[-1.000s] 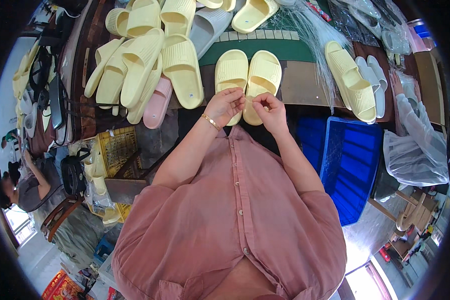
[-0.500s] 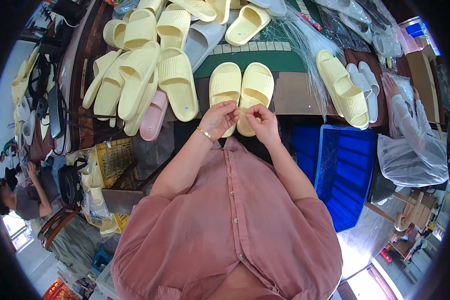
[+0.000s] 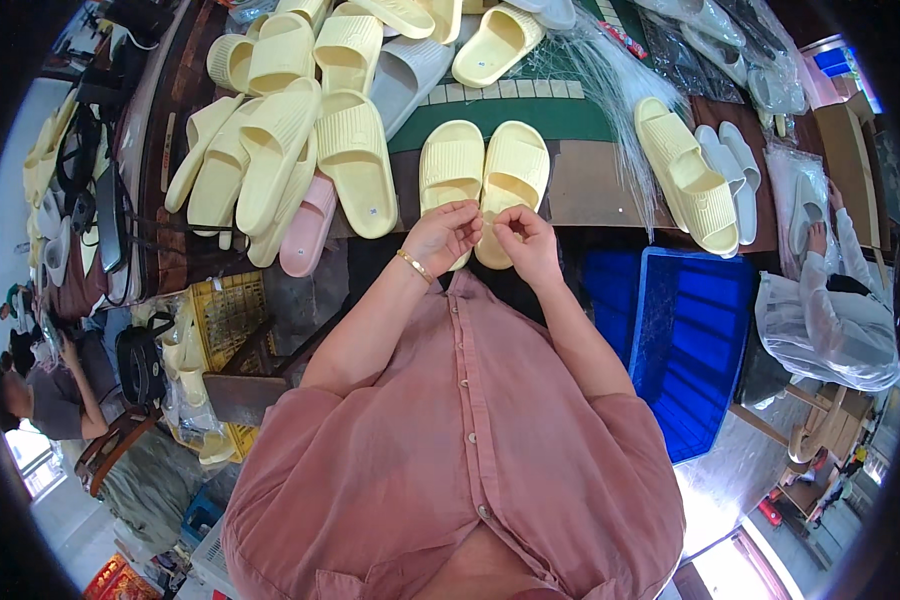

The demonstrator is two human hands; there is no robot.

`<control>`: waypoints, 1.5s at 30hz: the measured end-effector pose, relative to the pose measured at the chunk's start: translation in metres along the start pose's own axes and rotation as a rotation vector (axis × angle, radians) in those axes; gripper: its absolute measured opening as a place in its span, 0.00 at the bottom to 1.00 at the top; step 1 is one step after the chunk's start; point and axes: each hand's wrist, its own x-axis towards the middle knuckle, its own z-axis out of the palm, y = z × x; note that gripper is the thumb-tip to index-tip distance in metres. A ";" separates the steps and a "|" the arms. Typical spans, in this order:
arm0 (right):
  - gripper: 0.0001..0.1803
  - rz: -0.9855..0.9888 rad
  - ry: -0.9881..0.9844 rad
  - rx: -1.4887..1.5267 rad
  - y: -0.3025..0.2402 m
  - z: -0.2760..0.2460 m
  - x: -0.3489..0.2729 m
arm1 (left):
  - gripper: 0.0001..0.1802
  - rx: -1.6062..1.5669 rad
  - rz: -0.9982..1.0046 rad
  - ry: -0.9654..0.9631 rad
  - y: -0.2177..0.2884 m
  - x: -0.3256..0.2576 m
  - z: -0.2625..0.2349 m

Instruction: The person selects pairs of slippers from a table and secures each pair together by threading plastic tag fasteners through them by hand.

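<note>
Side by side at the table's near edge lie two pale yellow slide sandals, the left slide [image 3: 450, 160] and the right slide [image 3: 516, 165], toes pointing away from me. Over the heel of the left one my left hand [image 3: 444, 238] is closed, thumb and fingertips pinched together. My right hand [image 3: 526, 240] is also closed in a pinch, just beside it above the right slide's heel. The fingertips nearly meet between the slides. Whatever they pinch is too small to make out. A bundle of thin clear plastic strands [image 3: 610, 100] lies on the table to the right.
Yellow slides [image 3: 270, 140] are piled at the left, with a pink slide [image 3: 308, 228] at the edge. Yellow slides [image 3: 686, 175] and white slides [image 3: 735, 165] lie at the right. A blue crate [image 3: 685, 345] stands below the table. A co-worker's sleeve [image 3: 830, 310] shows far right.
My hands stay over the slides; the right fingertips have come slightly closer together. At the far right, the co-worker's hands have shifted and a bagged grey slide now shows.
</note>
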 end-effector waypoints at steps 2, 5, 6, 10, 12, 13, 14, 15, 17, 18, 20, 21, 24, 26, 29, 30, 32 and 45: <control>0.04 -0.007 0.013 -0.050 0.002 -0.001 0.001 | 0.06 -0.006 0.001 0.012 0.000 0.000 0.002; 0.04 0.030 0.017 -0.005 0.006 0.000 0.001 | 0.07 0.014 -0.003 0.017 -0.001 -0.001 0.005; 0.04 0.032 0.014 -0.006 0.004 0.000 0.001 | 0.06 0.035 0.005 0.030 -0.002 -0.001 0.006; 0.05 0.020 -0.004 -0.038 0.001 0.002 0.002 | 0.06 0.057 0.019 0.044 -0.002 -0.002 0.007; 0.05 0.016 -0.002 -0.030 0.001 0.003 0.002 | 0.06 0.057 0.019 0.036 -0.002 -0.002 0.006; 0.05 0.015 -0.001 -0.039 -0.002 0.004 0.002 | 0.06 0.059 0.019 0.027 -0.003 -0.002 0.006; 0.05 0.015 0.000 -0.049 -0.004 0.004 0.002 | 0.06 0.057 0.019 0.029 -0.003 -0.002 0.006; 0.05 0.016 -0.001 -0.049 -0.006 0.005 0.002 | 0.06 0.060 0.032 0.043 -0.003 -0.003 0.007; 0.05 -0.002 -0.010 -0.073 -0.007 0.007 0.004 | 0.06 0.061 0.044 0.058 -0.005 -0.003 0.009; 0.05 -0.001 -0.010 -0.073 -0.005 0.007 0.005 | 0.06 0.069 0.063 0.060 -0.006 -0.003 0.010; 0.05 0.013 -0.018 -0.062 0.001 0.007 0.006 | 0.06 0.077 0.081 0.061 -0.007 -0.002 0.011; 0.05 0.015 -0.019 -0.062 0.002 0.007 0.006 | 0.06 0.100 0.096 0.081 -0.008 -0.002 0.009; 0.05 0.087 -0.032 0.025 0.003 0.006 0.007 | 0.06 0.142 0.099 0.100 -0.011 -0.002 0.008; 0.03 0.136 -0.045 0.065 0.003 0.004 0.009 | 0.06 0.163 0.088 0.099 -0.014 -0.003 0.010; 0.03 0.182 -0.075 0.180 0.003 0.002 0.012 | 0.05 0.125 0.093 0.135 -0.017 -0.003 0.015; 0.03 0.182 -0.075 0.181 0.002 0.002 0.011 | 0.05 0.080 0.132 0.139 -0.017 -0.001 0.016; 0.03 0.167 -0.114 0.235 0.001 0.005 0.009 | 0.06 0.037 0.170 0.143 -0.017 -0.001 0.017; 0.03 0.244 -0.080 0.314 -0.008 0.010 0.008 | 0.06 0.135 0.204 0.091 -0.015 0.000 0.015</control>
